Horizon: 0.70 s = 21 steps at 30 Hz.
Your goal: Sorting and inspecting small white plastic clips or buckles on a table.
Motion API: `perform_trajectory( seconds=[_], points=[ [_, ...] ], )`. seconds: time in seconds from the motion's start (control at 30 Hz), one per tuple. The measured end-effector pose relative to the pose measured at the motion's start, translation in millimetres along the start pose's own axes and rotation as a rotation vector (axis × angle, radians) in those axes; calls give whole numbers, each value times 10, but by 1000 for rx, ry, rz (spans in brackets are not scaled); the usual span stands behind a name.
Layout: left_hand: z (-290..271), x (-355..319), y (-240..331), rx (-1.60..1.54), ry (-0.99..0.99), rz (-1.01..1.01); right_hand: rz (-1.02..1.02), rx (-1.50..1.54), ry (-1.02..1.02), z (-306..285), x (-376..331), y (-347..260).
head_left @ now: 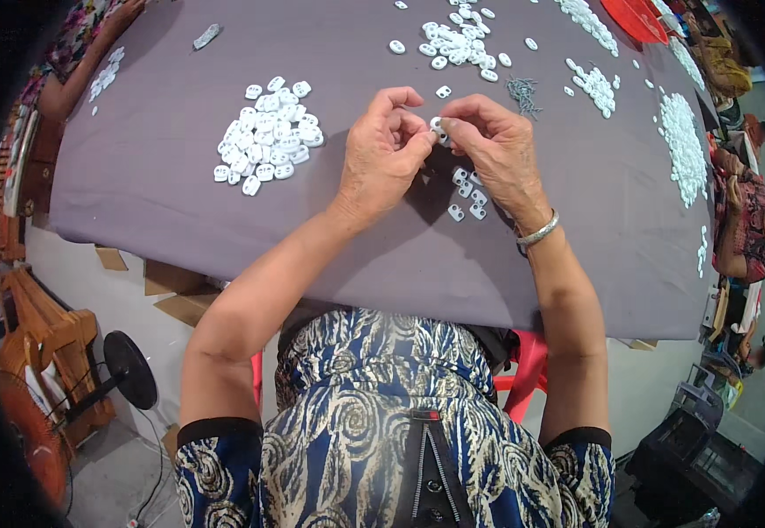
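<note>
Over the table's near middle, my two hands meet at a small white plastic piece (438,124) with dark round holes. My right hand (498,151), with a bracelet at the wrist, pinches it between thumb and fingertips. My left hand (379,157) is closed, its thumb and forefinger tips pressed together against the piece's left side; whatever they grip is hidden. Just below my right hand lie several like pieces (477,197) with dark holes. A single one (443,91) rests beyond my fingertips. Thin grey screws or pins (523,93) sit in a heap past my right hand.
Left of my hands is a big pile of white oval pieces (268,132). More white pieces (457,44) are scattered at the far side, with a long heap (683,150) at right. A red tray (636,19) stands far right. Another person's arm (101,53) reaches in at far left.
</note>
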<state>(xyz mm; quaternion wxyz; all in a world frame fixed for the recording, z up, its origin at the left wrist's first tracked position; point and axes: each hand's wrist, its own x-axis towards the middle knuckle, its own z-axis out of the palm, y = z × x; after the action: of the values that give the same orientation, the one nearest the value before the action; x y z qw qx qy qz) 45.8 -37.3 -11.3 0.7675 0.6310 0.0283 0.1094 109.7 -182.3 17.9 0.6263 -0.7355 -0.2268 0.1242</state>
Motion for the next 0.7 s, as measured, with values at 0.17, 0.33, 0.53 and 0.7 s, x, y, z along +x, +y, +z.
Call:
perform_trajectory(
  seconds=[0.17,0.33,0.53,0.7],
  points=[
    [-7,8,2,-18,0,-10,-66,-29,6,12,0,19],
    [7,12,13,-25,21,11,-159,-195,-83,-59,6,5],
    [-1,13,5,-77,13,-5,-204,-212,-66,-38,-3,27],
    [-74,42,19,-98,-25,-29,-282,-284,-48,-27,-8,4]
  ],
)
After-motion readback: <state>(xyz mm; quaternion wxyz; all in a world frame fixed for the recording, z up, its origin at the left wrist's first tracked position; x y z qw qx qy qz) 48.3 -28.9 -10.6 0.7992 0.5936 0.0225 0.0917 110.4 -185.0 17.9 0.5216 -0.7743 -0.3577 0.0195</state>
